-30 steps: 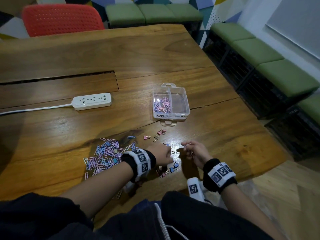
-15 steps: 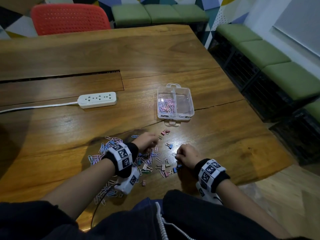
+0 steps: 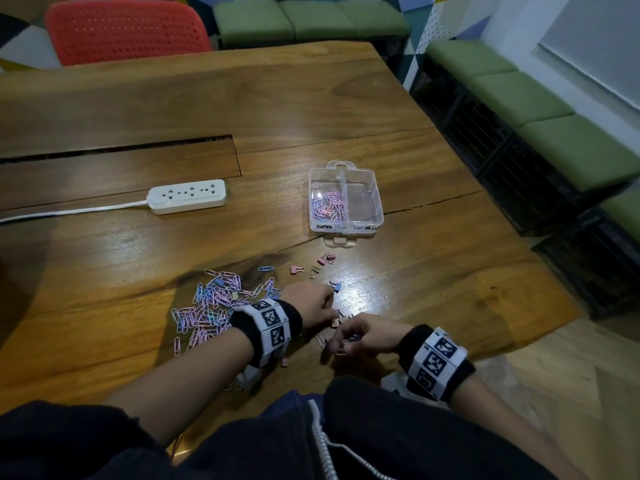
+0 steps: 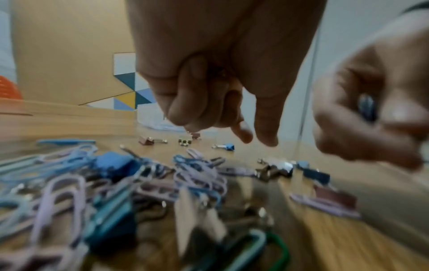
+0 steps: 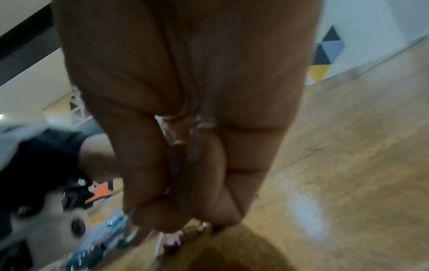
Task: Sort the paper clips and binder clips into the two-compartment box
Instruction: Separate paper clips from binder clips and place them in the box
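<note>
A clear two-compartment box (image 3: 346,226) stands mid-table; pink and blue paper clips fill its left half, and its right half looks bare. A paper clip pile (image 3: 214,306) lies left of my left hand (image 3: 329,303). Small binder clips (image 3: 325,259) are scattered between box and hands. In the left wrist view my left hand (image 4: 255,139) has three fingers curled into the palm with a small metal bit showing there, thumb and forefinger pointing down over binder clips (image 4: 274,168). My right hand (image 3: 337,342) is curled round several binder clips (image 5: 204,124).
A white power strip (image 3: 187,196) with its cord lies to the left on the wooden table (image 3: 311,109). The table's edge runs just right of my hands. A red chair (image 3: 128,29) and green benches (image 3: 519,98) stand beyond.
My left hand has drawn back from the clips ahead and now sits close to my right hand. The right hand has stayed near the table's front, its fingers still curled.
</note>
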The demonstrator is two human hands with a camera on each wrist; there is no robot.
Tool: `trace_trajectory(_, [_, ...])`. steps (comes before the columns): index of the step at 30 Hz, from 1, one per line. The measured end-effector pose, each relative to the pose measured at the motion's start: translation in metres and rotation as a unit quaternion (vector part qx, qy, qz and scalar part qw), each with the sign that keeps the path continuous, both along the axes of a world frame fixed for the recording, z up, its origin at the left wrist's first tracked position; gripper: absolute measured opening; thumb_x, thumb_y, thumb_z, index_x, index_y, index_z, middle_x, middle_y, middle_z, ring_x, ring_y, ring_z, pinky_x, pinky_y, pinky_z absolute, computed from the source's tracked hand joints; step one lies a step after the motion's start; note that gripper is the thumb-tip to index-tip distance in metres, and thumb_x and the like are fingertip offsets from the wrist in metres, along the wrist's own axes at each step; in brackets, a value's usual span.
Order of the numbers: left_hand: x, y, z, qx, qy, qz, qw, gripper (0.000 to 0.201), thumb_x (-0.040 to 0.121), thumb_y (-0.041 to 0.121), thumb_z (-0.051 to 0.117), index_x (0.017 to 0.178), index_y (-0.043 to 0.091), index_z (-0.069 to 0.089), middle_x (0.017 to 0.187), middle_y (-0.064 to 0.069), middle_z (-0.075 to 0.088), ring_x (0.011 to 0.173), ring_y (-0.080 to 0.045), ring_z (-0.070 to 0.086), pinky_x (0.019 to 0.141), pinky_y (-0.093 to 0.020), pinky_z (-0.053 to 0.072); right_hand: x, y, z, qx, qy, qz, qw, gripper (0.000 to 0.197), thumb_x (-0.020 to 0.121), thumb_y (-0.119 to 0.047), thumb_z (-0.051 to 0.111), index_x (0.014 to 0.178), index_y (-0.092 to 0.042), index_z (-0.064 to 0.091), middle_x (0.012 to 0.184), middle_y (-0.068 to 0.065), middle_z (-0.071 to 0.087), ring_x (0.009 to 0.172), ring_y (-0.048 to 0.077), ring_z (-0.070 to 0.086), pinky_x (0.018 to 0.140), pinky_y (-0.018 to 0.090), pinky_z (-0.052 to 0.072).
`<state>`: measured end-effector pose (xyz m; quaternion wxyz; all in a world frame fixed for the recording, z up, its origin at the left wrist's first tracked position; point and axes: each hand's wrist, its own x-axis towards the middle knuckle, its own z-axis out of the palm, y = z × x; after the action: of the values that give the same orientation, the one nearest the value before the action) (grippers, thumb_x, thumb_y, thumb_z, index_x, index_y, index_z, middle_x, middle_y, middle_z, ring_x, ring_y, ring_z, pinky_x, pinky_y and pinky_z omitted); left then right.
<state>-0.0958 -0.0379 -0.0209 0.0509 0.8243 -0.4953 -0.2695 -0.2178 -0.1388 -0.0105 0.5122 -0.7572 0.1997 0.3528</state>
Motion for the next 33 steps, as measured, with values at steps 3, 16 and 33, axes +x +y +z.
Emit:
trace_trajectory(3, [0.011, 0.003, 0.0, 0.018, -0.009, 0.031, 0.999, 0.029, 0.083, 0.034, 0.061, 0.106, 0.018, 0.052, 0.112, -0.003, 0.062, 0.102, -0.022, 0.057, 0.078, -0.03, 0.044, 0.0, 0.007, -0.006, -0.111, -0.012, 0.049, 0.993, 0.026, 0.088, -0.005, 0.049, 0.11, -0.011, 0.062, 0.121, 0.008, 0.059, 0.111, 0.022, 0.054, 0.095, 0.032, 0.042])
trace_trajectory(16, [0.016, 0.005, -0.003, 0.07, -0.034, 0.006, 0.997, 0.056, 0.081, 0.046, 0.062, 0.12, 0.012, 0.042, 0.123, -0.007, 0.057, 0.111, -0.025, 0.056, 0.089, -0.036, 0.047, -0.002, 0.012, -0.01, 0.1, -0.027, -0.246, 0.964, 0.029, 0.093, 0.0, 0.033, 0.077, -0.016, 0.051, 0.066, -0.001, 0.051, 0.043, 0.002, 0.041, 0.04, 0.013, 0.03])
trace_trajectory(33, [0.047, 0.023, 0.01, -0.03, 0.223, 0.201, 0.953, 0.025, 0.099, 0.03, 0.034, 0.089, 0.011, 0.045, 0.075, 0.0, 0.046, 0.062, -0.014, 0.044, 0.051, -0.022, 0.035, 0.006, 0.029, -0.02, -0.173, -0.128, -0.065, 0.974, 0.014, 0.082, -0.024, 0.063, 0.079, -0.024, 0.05, 0.092, 0.001, 0.057, 0.087, 0.016, 0.054, 0.079, 0.026, 0.042])
